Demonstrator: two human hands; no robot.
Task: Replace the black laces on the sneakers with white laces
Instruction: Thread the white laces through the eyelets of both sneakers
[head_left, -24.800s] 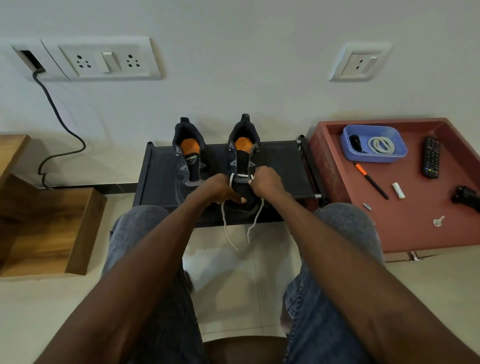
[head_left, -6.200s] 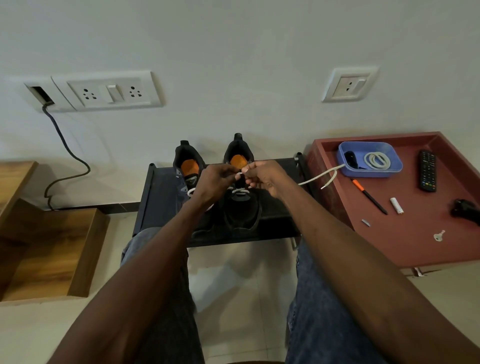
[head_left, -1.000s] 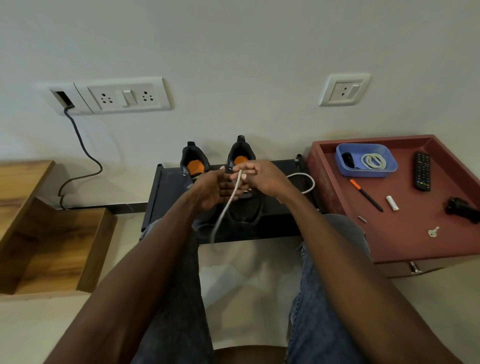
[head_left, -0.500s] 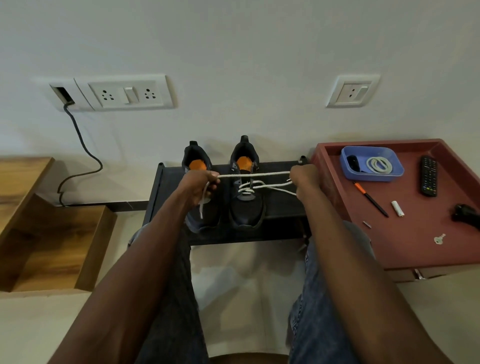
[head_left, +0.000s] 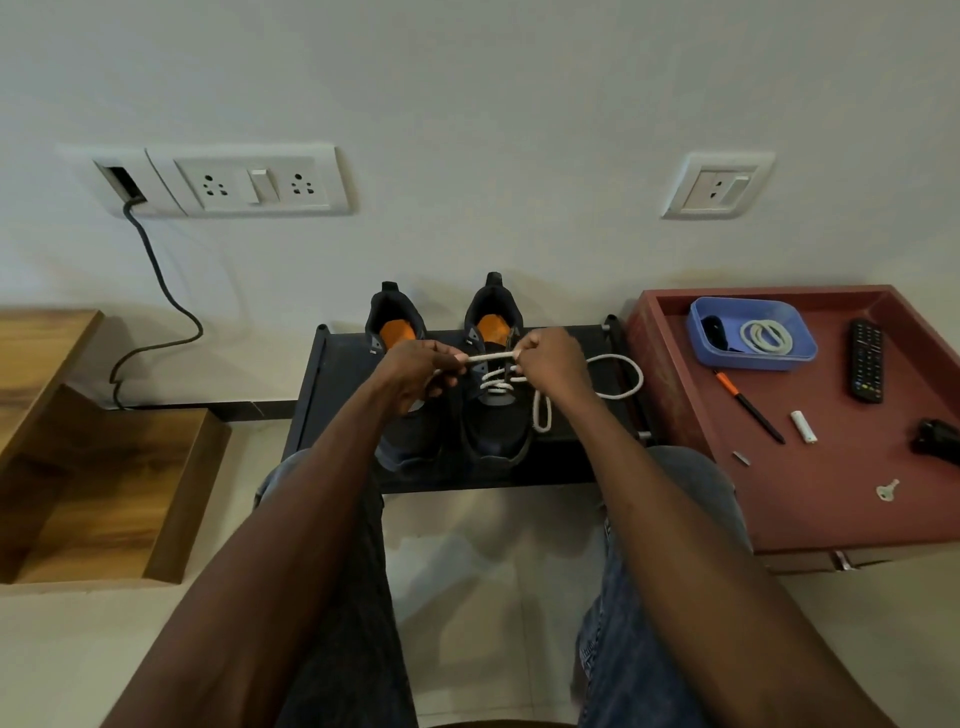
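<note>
Over the right sneaker (head_left: 496, 415), a short run of white lace (head_left: 488, 356) is stretched between the two hands, just above the upper eyelets. The left hand (head_left: 415, 371) has its grip clenched on one end of that run, and the right hand (head_left: 550, 361) pinches the other end beside the tongue. Below them the lace already crosses the shoe in several white rows, and its slack loops out to the right across the black shoe rack (head_left: 322, 395), with a doubled tail hanging down beside the toe. The left sneaker (head_left: 397, 332) stands touching its partner; its eyelets are hidden under the left wrist, so whether it is laced cannot be told.

Judging from this, the risk lies in the loose loop: a hard pull could drag it unevenly, leaving one end too short to tie, or snag it on the rack's post. A slipped pinch would let the top crossing slacken.

Further right, a red tray (head_left: 831, 499) holds a blue bin (head_left: 698, 343) with a coiled white lace (head_left: 766, 336), a remote (head_left: 866, 359), a pen (head_left: 748, 405) and a key (head_left: 886, 489).
</note>
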